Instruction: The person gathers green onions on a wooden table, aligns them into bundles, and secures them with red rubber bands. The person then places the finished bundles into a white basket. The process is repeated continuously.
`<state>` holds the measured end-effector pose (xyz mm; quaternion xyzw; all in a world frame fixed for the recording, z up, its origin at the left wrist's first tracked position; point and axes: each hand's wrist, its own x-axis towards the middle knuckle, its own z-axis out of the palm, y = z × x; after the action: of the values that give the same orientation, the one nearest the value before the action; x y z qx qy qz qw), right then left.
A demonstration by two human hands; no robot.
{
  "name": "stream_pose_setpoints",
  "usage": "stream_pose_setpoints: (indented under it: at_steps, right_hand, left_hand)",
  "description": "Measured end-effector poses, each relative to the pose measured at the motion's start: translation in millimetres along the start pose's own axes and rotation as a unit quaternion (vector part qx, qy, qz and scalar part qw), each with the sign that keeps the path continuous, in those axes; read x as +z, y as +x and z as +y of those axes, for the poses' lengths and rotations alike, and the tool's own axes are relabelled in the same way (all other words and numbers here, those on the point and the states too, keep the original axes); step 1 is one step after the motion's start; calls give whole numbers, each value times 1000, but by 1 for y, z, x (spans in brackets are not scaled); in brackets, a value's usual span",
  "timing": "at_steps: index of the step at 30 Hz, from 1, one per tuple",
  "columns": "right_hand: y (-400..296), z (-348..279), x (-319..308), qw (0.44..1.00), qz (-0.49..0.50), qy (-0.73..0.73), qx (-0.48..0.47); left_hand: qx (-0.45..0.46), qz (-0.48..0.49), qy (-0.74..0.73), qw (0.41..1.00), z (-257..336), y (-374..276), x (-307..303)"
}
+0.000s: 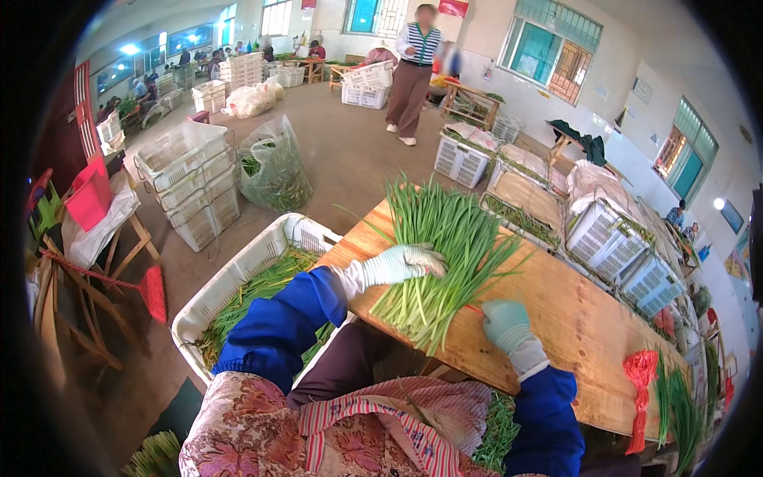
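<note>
A thick bunch of long green leafy stalks, apparently garlic chives (441,238), lies across the wooden table (566,316), its pale cut ends towards me. My left hand (396,265), in a pale ribbed glove, lies over the middle of the bunch with its fingers curled onto it. A trace of red shows by those fingertips. Just right of the pale ends, my right hand (506,322) is closed in a greenish glove. From its fist a thin red strand (475,309) runs towards the bunch and goes out of sight by the stalks.
Against the table's left side stands a white crate (197,310) of loose greens. A bundle of red ties (639,387) and more green stalks (679,405) lie at the right end. Beyond are stacked crates (194,179), a plastic bag of greens (274,170) and a standing person (417,65).
</note>
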<state>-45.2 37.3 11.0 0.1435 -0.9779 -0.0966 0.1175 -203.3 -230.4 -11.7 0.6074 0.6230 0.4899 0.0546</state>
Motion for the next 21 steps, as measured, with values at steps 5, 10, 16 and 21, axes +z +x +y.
stream_pose_setpoints:
  at_steps: [5, 10, 16, 21]
  right_hand:
    - [-5, 5, -5, 936, 68, 338, 67]
    - [6, -8, 14, 685, 81, 708, 152]
    - [16, -27, 17, 561, 75, 815, 125]
    - [19, -23, 37, 674, 126, 723, 82]
  left_hand:
    - [3, 6, -28, 1000, 1, 3, 0]
    - [14, -13, 24, 1000, 4, 2, -3]
    - [-22, 15, 23, 999, 3, 0, -5]
    - [12, 9, 7, 1000, -2, -1, 0]
